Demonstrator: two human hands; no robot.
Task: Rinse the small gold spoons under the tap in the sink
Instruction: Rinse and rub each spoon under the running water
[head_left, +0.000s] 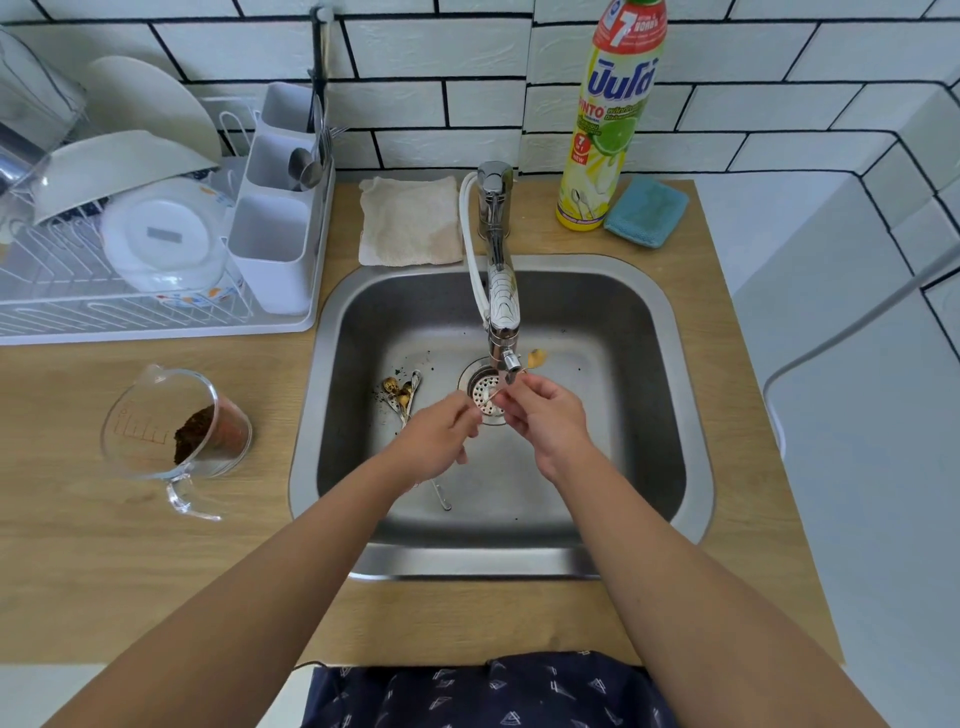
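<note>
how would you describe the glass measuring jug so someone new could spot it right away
Start at the steel sink and look left onto the wooden counter, in front of the white dish rack. The glass measuring jug stands there alone: clear, with a handle, red markings and dark brown grounds inside.

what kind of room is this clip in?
Most likely a home kitchen: a steel sink with a tap, a dish rack of plates beside it, and a dish soap bottle against tiled wall.

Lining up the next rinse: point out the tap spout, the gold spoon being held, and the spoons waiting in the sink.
tap spout (511, 361), head view, nozzle tip
held gold spoon (537, 357), head view, bowl
waiting spoons (402, 393), head view, heap's middle
</note>
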